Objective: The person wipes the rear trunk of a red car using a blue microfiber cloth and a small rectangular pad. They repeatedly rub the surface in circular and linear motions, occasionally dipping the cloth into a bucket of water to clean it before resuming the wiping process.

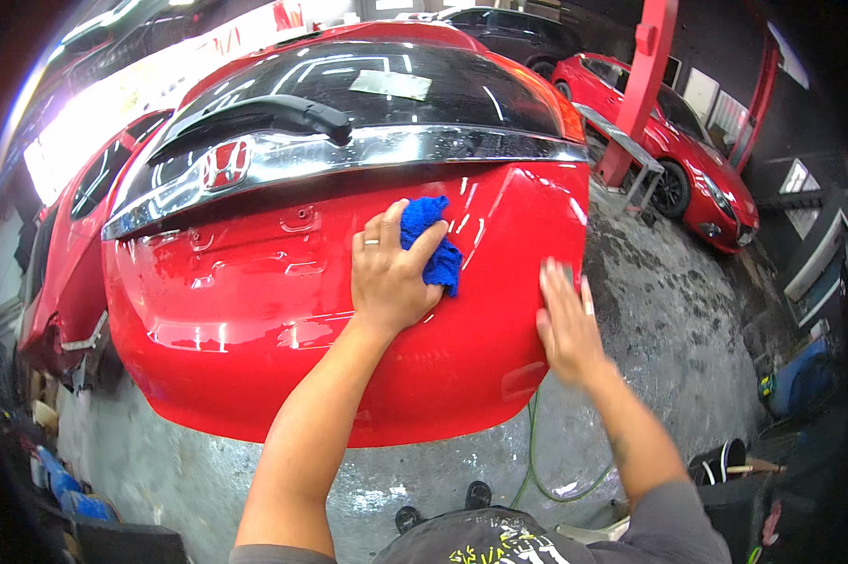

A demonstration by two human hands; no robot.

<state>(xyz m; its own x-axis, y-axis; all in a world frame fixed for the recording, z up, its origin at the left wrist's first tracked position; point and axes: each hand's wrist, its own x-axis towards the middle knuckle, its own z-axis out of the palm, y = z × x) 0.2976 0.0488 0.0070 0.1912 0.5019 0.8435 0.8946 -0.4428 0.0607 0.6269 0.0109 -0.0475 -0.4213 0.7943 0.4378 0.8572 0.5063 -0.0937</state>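
A red car tailgate (339,376) stands before me, its painted panel wet and glossy. My left hand (391,273) presses a crumpled blue cloth (431,246) against the middle of the panel, thumb and fingers closed around it. At the panel's right edge is my right hand (570,324), somewhat blurred by motion. Its fingers lie along the edge, with a small dark grey piece (568,273) showing by the fingertips, too indistinct to name. Above both hands run a chrome strip (443,144) with a red emblem and the dark rear window (462,94), which carries a wiper (283,108).
Another red car (692,155) is parked at the back right, beside a red lift post (640,89). More red bodywork (67,244) stands close on the left. A green hose (534,461) lies on the wet grey floor (659,291) near my feet. Blue objects (805,376) sit far right.
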